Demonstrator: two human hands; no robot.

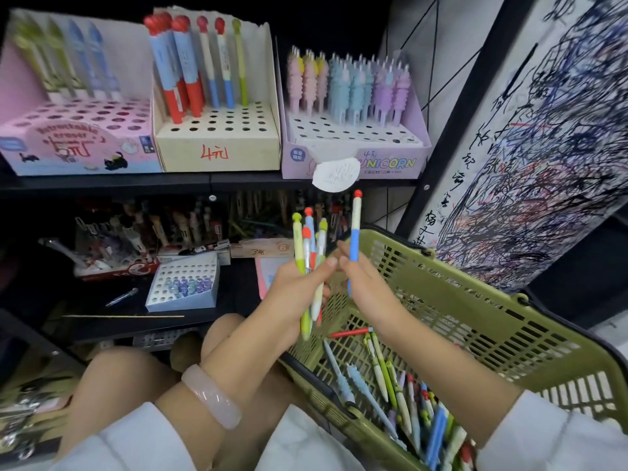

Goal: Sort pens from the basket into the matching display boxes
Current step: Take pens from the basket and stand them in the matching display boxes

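Here the left hand [299,283] grips a bundle of pens [311,263] beside the basket [475,300], the right hand [365,283] pinches one blue pen [354,236]: light, stiff, probably slippery barrels, best held mid-shaft.

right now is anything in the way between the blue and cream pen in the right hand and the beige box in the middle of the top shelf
Nothing visible blocks it. The right hand holds the blue and cream pen upright above the green basket. The space up to the beige box looks open, and its front holes are free. The left hand, gripping a bunch of pens, sits lower left.
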